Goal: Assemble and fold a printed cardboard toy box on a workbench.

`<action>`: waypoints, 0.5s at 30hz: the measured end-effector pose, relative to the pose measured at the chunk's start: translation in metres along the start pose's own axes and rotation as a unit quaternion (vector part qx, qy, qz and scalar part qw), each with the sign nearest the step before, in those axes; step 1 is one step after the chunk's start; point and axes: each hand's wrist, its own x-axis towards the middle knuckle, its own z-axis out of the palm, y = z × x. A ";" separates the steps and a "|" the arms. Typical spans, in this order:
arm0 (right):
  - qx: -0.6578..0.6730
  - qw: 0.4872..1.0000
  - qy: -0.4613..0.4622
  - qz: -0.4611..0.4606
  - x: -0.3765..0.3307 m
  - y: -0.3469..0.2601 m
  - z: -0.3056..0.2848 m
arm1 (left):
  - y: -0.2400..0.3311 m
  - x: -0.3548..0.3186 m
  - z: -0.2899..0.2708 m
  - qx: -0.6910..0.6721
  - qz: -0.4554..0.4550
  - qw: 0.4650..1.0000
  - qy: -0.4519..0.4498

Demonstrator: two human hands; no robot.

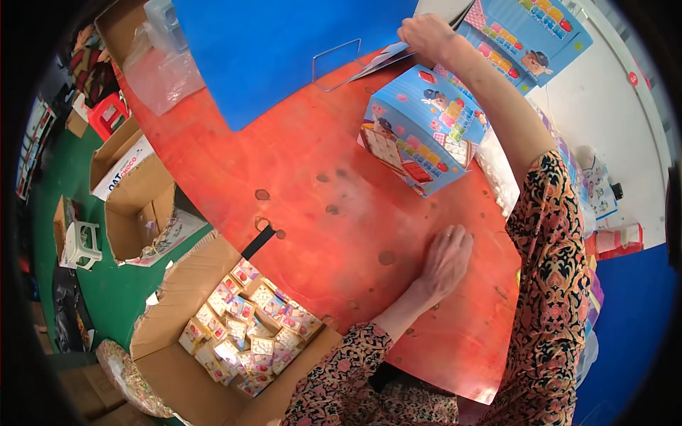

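A pale flat sheet [386,61] lies at the far side of the red table [312,248], just beside the right hand's [428,39] bent fingers; whether they grip it, I can't tell. Nearer stands a blue box [415,128], beyond the left hand [446,263], which rests knuckles-up on the table, its grip hidden.

Green floor [106,302] at left. Red stool [105,106] up top; white stool [73,245] lower, near open carton [126,227]. Black bag [67,319] below. Multicoloured clear bag [128,373], lower left.
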 end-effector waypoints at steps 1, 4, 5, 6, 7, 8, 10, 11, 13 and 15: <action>0.000 1.000 -0.001 0.001 -0.001 0.000 0.004 | 0.003 0.002 -0.006 -0.086 -0.088 0.992 -0.032; -0.150 0.985 0.061 -0.066 -0.003 0.001 0.012 | -0.010 0.009 -0.012 -0.062 -0.091 0.953 0.284; -0.151 0.985 0.057 -0.066 -0.008 0.006 0.018 | -0.018 0.015 -0.016 -0.071 -0.103 0.948 0.294; -0.159 0.982 0.075 -0.077 -0.006 0.012 0.020 | -0.025 0.019 -0.023 -0.080 -0.106 0.942 0.309; -0.169 0.978 0.088 -0.088 -0.006 0.018 0.022 | -0.032 0.023 -0.027 -0.094 -0.108 0.936 0.322; -0.169 0.976 0.096 -0.100 -0.005 0.024 0.023 | -0.040 0.026 -0.032 -0.086 -0.106 0.942 0.307; -0.170 0.980 0.061 -0.078 -0.008 0.024 0.021 | -0.052 0.042 -0.050 -0.121 -0.061 0.937 0.323; -0.172 0.983 0.029 -0.054 -0.009 0.025 0.018 | -0.051 0.051 -0.058 -0.234 -0.058 0.908 0.343; -0.200 0.977 0.048 -0.049 -0.004 0.025 -0.021 | -0.067 0.062 -0.093 -0.296 -0.090 0.871 0.381; -0.235 0.969 0.045 -0.064 -0.018 0.037 -0.023 | -0.049 0.100 -0.148 -0.365 -0.434 0.794 0.220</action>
